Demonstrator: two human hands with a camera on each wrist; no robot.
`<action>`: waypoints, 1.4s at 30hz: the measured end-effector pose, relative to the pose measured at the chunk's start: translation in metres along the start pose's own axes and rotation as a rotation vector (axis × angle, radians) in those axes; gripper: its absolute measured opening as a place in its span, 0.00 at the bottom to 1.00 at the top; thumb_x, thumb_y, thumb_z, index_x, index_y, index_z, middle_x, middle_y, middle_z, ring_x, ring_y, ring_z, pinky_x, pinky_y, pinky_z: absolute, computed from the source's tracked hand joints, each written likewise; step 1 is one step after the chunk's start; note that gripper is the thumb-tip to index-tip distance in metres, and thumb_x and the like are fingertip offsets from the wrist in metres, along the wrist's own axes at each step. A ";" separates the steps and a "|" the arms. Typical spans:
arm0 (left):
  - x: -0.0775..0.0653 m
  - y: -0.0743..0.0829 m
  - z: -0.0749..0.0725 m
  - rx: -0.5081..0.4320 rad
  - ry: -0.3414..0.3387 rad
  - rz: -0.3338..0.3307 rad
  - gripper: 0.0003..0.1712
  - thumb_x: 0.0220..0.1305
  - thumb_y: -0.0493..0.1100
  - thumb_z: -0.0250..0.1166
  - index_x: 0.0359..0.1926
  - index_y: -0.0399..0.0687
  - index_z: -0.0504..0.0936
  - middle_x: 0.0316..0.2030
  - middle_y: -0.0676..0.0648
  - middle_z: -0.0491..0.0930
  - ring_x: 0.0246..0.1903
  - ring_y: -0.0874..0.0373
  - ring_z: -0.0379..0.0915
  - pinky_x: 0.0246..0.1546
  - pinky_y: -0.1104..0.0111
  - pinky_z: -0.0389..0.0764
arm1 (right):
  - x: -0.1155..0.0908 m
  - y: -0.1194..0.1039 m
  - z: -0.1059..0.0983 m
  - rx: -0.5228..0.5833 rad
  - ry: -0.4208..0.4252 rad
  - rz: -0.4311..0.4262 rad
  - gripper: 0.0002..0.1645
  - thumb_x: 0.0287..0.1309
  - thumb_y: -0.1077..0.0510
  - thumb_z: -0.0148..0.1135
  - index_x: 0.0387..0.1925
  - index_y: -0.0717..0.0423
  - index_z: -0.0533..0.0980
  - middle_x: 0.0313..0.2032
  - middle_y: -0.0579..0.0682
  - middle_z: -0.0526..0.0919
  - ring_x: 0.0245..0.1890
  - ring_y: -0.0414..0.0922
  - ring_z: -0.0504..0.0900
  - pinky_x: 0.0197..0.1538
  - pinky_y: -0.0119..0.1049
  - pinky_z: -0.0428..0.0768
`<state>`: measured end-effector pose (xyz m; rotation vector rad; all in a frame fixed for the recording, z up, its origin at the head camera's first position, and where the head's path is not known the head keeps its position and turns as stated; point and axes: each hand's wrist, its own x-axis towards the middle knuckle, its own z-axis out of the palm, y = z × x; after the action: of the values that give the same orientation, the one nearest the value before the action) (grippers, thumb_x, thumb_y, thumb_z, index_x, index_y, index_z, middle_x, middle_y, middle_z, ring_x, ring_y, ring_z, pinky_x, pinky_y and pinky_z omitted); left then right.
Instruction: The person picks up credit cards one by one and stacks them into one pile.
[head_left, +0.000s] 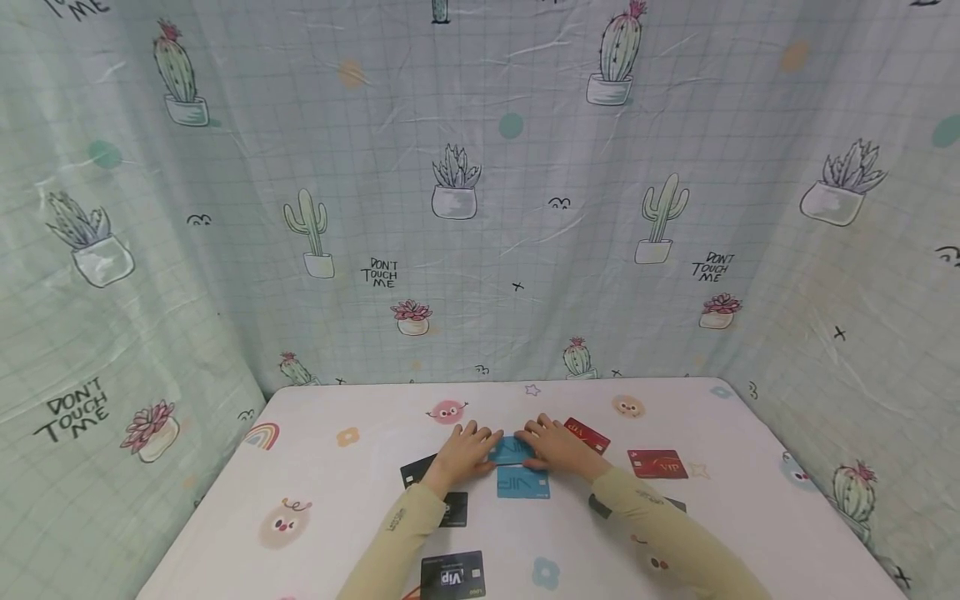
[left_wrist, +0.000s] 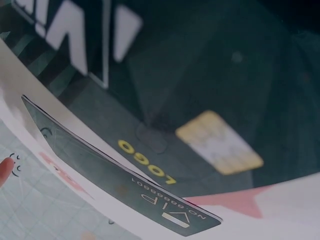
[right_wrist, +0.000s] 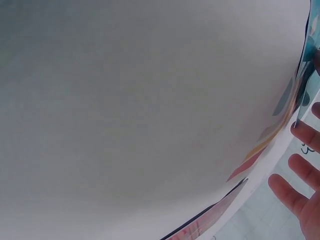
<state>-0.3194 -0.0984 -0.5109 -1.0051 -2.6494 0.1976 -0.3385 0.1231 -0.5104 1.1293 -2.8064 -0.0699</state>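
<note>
The upper blue card [head_left: 512,450] is between the two hands, flat or nearly so on the counter [head_left: 360,500]; whether it is slightly raised cannot be told. The left hand [head_left: 462,456] pinches its left end between forefinger and thumb, and the right hand [head_left: 557,450] pinches its right end likewise. Each grip is bent and only partly spread, just wide enough to take the card's long edges; how hard it presses is not visible.

Just nearer the person lies the lower blue card [head_left: 523,482], a narrow gap between them. The right thumb is so near this gap that a small pull could nudge the lower card askew, or make one card ride over the other. Uneven pressure from the two grips could also twist the upper card, and its thin, smooth edge might slip.

Farther out, the left arm partly covers two black cards, one beside the hand [head_left: 417,469] and one beneath the sleeve [head_left: 455,510]; a low forearm could drag them. The right sleeve [head_left: 637,504] crosses a dark card [head_left: 600,506], with the same risk. A tilted red card [head_left: 588,435] lies close behind the right hand, where a knuckle might knock it.
</note>
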 end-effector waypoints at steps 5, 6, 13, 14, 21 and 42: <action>0.000 0.000 0.000 0.007 0.006 0.003 0.30 0.57 0.57 0.57 0.60 0.56 0.66 0.46 0.54 0.74 0.43 0.57 0.65 0.47 0.60 0.72 | 0.000 0.001 -0.001 -0.001 0.005 -0.006 0.32 0.53 0.37 0.53 0.56 0.48 0.67 0.50 0.49 0.74 0.50 0.49 0.69 0.53 0.46 0.72; 0.000 -0.001 0.000 0.007 0.008 0.005 0.29 0.57 0.57 0.57 0.59 0.56 0.66 0.46 0.54 0.74 0.43 0.57 0.65 0.47 0.60 0.72 | -0.001 0.001 -0.001 -0.004 0.006 -0.007 0.32 0.53 0.37 0.53 0.56 0.48 0.67 0.50 0.49 0.74 0.51 0.49 0.69 0.53 0.45 0.72; 0.000 -0.001 0.001 0.015 0.014 0.016 0.29 0.58 0.56 0.56 0.59 0.55 0.66 0.46 0.53 0.74 0.44 0.57 0.65 0.49 0.59 0.72 | -0.001 0.001 0.002 -0.040 0.032 -0.020 0.32 0.53 0.36 0.52 0.55 0.48 0.68 0.49 0.49 0.74 0.49 0.48 0.69 0.52 0.44 0.73; 0.000 -0.001 0.001 0.014 0.014 0.017 0.29 0.58 0.56 0.56 0.59 0.55 0.66 0.46 0.53 0.74 0.44 0.56 0.65 0.49 0.59 0.72 | 0.000 0.001 0.002 -0.045 0.036 -0.022 0.32 0.53 0.36 0.52 0.55 0.49 0.68 0.49 0.49 0.73 0.49 0.48 0.69 0.51 0.43 0.73; 0.000 -0.001 0.003 0.029 0.028 0.032 0.29 0.57 0.58 0.57 0.58 0.54 0.68 0.44 0.52 0.74 0.42 0.57 0.65 0.44 0.61 0.72 | 0.000 0.000 0.002 -0.057 0.043 -0.016 0.33 0.52 0.35 0.52 0.55 0.48 0.68 0.49 0.49 0.73 0.47 0.47 0.69 0.50 0.42 0.74; -0.002 0.004 -0.007 0.049 0.083 0.108 0.26 0.56 0.59 0.57 0.53 0.54 0.72 0.45 0.51 0.73 0.42 0.57 0.65 0.42 0.64 0.71 | -0.013 -0.005 -0.005 -0.053 0.101 0.025 0.32 0.49 0.36 0.56 0.53 0.47 0.69 0.44 0.47 0.73 0.41 0.44 0.66 0.42 0.36 0.74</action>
<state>-0.3131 -0.0965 -0.5059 -1.1170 -2.5056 0.2379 -0.3248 0.1283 -0.5072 1.0547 -2.7125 -0.0822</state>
